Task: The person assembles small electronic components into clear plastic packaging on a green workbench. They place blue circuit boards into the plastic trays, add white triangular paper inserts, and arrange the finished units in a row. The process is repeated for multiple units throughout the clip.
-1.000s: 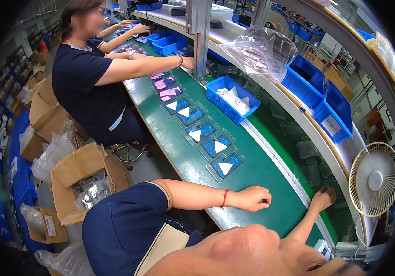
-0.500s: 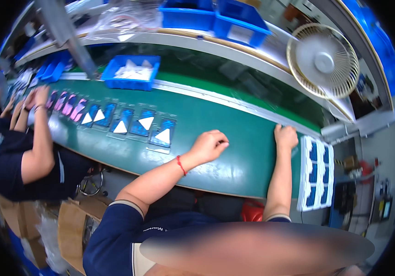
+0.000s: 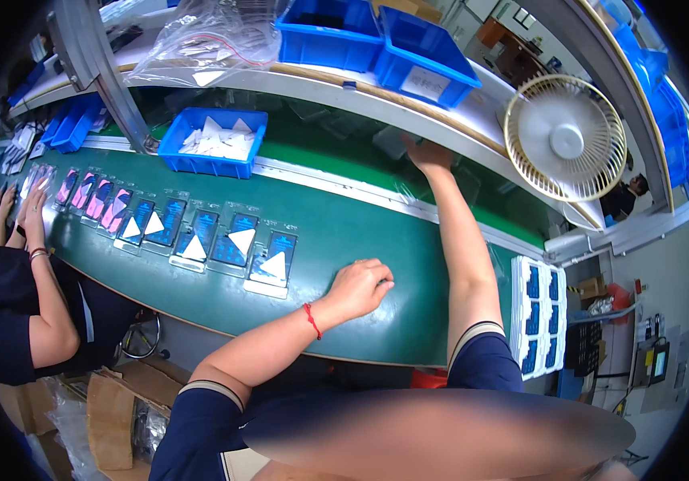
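My left hand (image 3: 360, 289) rests over the green table with its fingers curled in, and no object shows in it. Beyond the table's far rail, my right hand (image 3: 431, 156) reaches under the shelf over the green belt (image 3: 320, 152). Its fingers look spread beside a clear plastic piece (image 3: 390, 144), though the shelf's shadow hides part of them. Left of my left hand, several clear blister trays hold dark blue phone-shaped pieces. White triangular cards lie on most of these, including the nearest tray (image 3: 274, 264). Farther left, several trays hold pink-and-dark pieces (image 3: 116, 210).
A blue bin (image 3: 214, 164) of white cards stands at the far side. White stacked trays (image 3: 539, 317) with dark blue pieces stand at the right end. The shelf carries blue bins (image 3: 330, 44); a fan (image 3: 565, 138) hangs nearby. A co-worker (image 3: 36, 305) sits at left.
My right hand has moved from the table's right side, away from me and leftward, over the belt. My left hand has shifted slightly nearer me. The view has tilted a little.
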`<state>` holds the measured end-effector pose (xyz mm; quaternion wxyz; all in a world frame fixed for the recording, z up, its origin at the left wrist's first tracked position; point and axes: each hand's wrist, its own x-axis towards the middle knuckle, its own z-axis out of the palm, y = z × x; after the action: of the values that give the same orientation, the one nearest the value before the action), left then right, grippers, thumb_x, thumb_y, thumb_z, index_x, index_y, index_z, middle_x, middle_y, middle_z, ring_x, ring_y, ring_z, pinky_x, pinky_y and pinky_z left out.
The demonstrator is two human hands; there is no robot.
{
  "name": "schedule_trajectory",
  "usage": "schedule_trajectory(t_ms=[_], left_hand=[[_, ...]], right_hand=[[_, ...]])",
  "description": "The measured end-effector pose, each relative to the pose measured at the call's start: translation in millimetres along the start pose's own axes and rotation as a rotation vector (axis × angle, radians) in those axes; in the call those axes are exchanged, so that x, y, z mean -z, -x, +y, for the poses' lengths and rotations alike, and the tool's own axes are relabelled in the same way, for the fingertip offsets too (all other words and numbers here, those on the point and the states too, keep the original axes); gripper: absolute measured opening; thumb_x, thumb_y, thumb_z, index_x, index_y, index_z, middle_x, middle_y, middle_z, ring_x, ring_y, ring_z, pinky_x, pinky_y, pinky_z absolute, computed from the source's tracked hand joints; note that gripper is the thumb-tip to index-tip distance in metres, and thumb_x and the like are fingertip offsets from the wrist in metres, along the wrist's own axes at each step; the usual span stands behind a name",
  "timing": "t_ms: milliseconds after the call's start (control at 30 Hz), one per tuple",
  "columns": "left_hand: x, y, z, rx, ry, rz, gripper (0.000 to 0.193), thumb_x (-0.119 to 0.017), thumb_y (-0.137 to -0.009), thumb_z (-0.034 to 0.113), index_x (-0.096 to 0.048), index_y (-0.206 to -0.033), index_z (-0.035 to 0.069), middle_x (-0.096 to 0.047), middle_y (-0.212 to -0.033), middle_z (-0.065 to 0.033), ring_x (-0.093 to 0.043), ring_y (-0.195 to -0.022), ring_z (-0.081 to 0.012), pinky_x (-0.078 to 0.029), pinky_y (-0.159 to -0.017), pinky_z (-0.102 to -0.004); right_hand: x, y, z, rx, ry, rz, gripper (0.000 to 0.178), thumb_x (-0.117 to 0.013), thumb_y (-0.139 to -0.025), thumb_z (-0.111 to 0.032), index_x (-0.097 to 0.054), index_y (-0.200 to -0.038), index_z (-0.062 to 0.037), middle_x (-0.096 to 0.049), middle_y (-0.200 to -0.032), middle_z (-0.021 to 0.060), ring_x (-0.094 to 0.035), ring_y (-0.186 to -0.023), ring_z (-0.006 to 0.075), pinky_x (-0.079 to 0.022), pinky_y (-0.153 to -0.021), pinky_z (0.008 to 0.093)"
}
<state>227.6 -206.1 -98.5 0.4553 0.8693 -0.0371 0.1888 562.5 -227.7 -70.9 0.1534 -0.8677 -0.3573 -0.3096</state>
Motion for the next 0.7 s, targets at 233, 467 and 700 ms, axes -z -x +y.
schedule_trajectory(t_ms=[233, 467, 700], left_hand=[[8, 0, 2, 0.034, 0.032, -0.02, 0.01, -0.065, -0.085, 0.014, -0.067, -0.086, 0.004, -0.065, -0.086, -0.0109, -0.064, -0.078, -0.0302, -0.052, -0.068, -0.0407], [6, -3, 0, 0.031, 0.07, 0.007, 0.008, -0.066, -0.084, 0.012, -0.067, -0.083, 0.003, -0.065, -0.082, -0.0114, -0.064, -0.074, -0.0286, -0.052, -0.066, -0.0386], [0, -9, -7, 0.15, 0.318, 0.174, 0.012, -0.068, -0.086, 0.012, -0.067, -0.093, 0.002, -0.064, -0.075, -0.0059, -0.061, -0.067, -0.0139, -0.051, -0.064, -0.0293]], right_hand=[[2, -33, -89, -0.258, 0.02, -0.39, 0.092, -0.071, -0.073, -0.057, -0.034, -0.146, -0.0161, -0.036, -0.149, 0.0147, -0.037, -0.137, 0.0335, -0.038, -0.108, 0.0447], [-4, -17, -57, -0.256, -0.127, -0.36, 0.082, -0.07, -0.071, -0.03, -0.037, -0.143, -0.0095, -0.04, -0.146, 0.016, -0.042, -0.131, 0.037, -0.043, -0.102, 0.0494], [100, 74, -52, -0.654, -1.775, -0.412, 0.074, -0.057, -0.073, -0.029, -0.04, -0.142, -0.0075, -0.047, -0.138, 0.0177, -0.047, -0.125, 0.0414, -0.05, -0.086, 0.0608]])
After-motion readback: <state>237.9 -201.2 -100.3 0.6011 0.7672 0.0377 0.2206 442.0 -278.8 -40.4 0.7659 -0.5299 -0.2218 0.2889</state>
